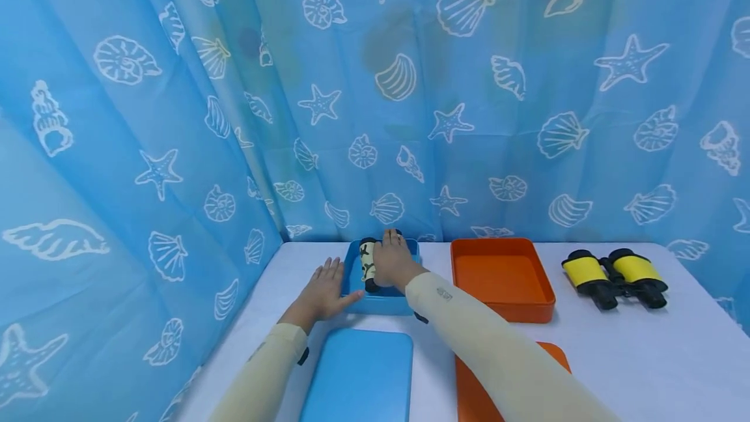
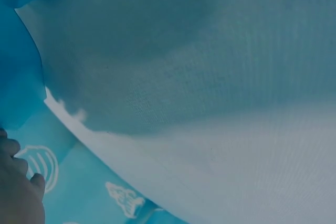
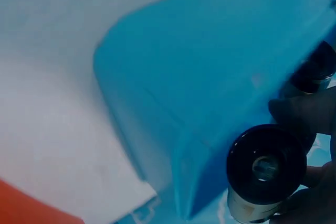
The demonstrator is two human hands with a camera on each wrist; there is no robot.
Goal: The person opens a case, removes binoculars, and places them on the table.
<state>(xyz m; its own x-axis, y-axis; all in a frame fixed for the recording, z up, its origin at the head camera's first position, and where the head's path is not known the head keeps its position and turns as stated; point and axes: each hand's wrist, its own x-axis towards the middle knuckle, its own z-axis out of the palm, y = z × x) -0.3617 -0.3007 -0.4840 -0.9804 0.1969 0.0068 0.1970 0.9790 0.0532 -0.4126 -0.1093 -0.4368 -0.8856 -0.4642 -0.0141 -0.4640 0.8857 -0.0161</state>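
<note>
— Over the blue box, what is the right hand doing?

— Its fingers are curled round a pair of patterned binoculars, black at the ends with a pale printed barrel, held inside the box. The right wrist view shows a dark eyepiece close up, fingers wrapped beside it against the blue wall.

— And the left hand?

— It lies flat on the white worktop, fingers straight and slightly spread, at nine o'clock from the box, fingertips touching its near left corner. It holds nothing.

— What lies around them?

— At six o'clock from the box, a blue lid lies flat on the worktop. At three o'clock stands an orange box, just beside the blue one. An orange lid lies at six o'clock from it, partly hidden by the right sleeve. Farther out at three o'clock, yellow and black binoculars rest well apart from both boxes. A blue curtain printed with shells and starfish hangs behind, from nine round to three o'clock.
</note>
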